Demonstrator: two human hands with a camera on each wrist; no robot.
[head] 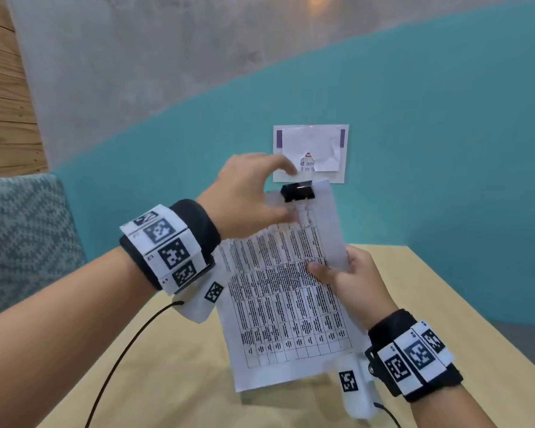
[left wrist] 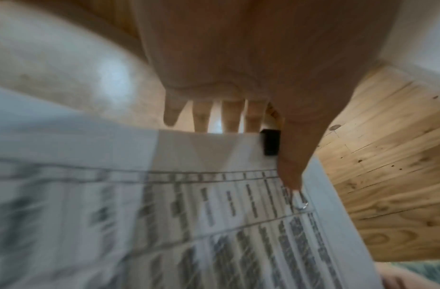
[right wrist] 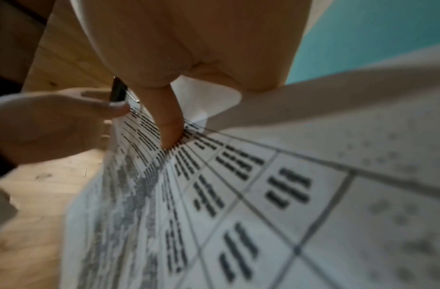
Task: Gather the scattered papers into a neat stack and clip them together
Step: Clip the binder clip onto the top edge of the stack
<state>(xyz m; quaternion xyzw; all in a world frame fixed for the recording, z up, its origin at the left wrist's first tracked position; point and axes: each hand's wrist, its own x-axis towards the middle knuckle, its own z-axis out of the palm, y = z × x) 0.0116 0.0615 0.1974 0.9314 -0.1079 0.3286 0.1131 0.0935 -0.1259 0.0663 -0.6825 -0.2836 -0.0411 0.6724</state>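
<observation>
the papers (head: 286, 304) are already gathered into one stack and lifted off the table (head: 173, 381), tilted up toward the wall. a black binder clip (head: 297, 191) sits on the stack's top edge, so the clipping looks all but done; what seems left is folding the wire handle flat, letting go, and setting the stack down. whether the clip bites every sheet cannot be told, and the right edge of the stack looks slightly fanned.

the left hand (head: 247, 193) reaches in from the left, raised, at the top of the stack: its thumb presses the clip's wire handle (left wrist: 302, 204) against the front sheet while the fingers (left wrist: 229, 115) go behind the top edge, so it pinches the clip and paper there. the right hand (head: 351, 279) holds the stack lower on its right edge, thumb (right wrist: 170, 129) on the printed face and fingers behind, a firm pinch that steadies the papers.
</observation>
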